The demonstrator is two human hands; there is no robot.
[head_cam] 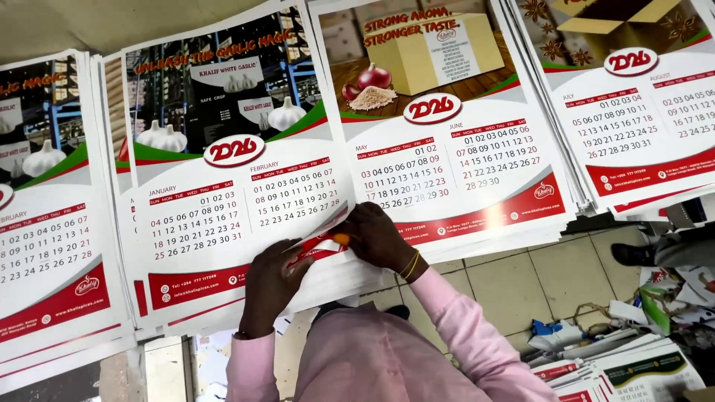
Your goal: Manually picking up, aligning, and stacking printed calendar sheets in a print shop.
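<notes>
Several stacks of printed calendar sheets lie side by side on a work surface. My left hand [274,286] pinches the lifted bottom corner of the top sheet [223,216] on the stack with garlic pictures. My right hand [376,237] grips the same corner from the right, and a small orange object [340,240] shows between the fingers. The stack to the right [439,149] shows an onion and a cardboard box. Both arms wear pink sleeves; a yellow band circles the right wrist.
More calendar stacks sit at the far left [45,246] and far right [633,112]. Below the table edge is a tiled floor [521,283] with paper scraps and printed sheets [633,365] at the lower right. Another person's dark shoe [633,254] stands at the right.
</notes>
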